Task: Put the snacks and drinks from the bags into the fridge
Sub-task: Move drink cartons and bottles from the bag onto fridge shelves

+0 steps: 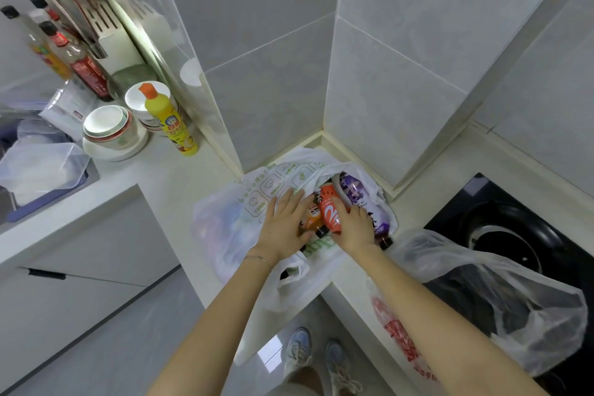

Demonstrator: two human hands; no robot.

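The right hand [355, 230] seems to grip the red bottle [331, 214] inside the white bag [225, 228] on the counter [173, 170]. The left hand [283, 222] lies flat alongside. Snagging the bag could roll the purple bottle [356, 193] out.

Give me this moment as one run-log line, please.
stage: unloading | left hand: flat on white bag | right hand: grips red bottle | orange bottle, purple bottle: in bag
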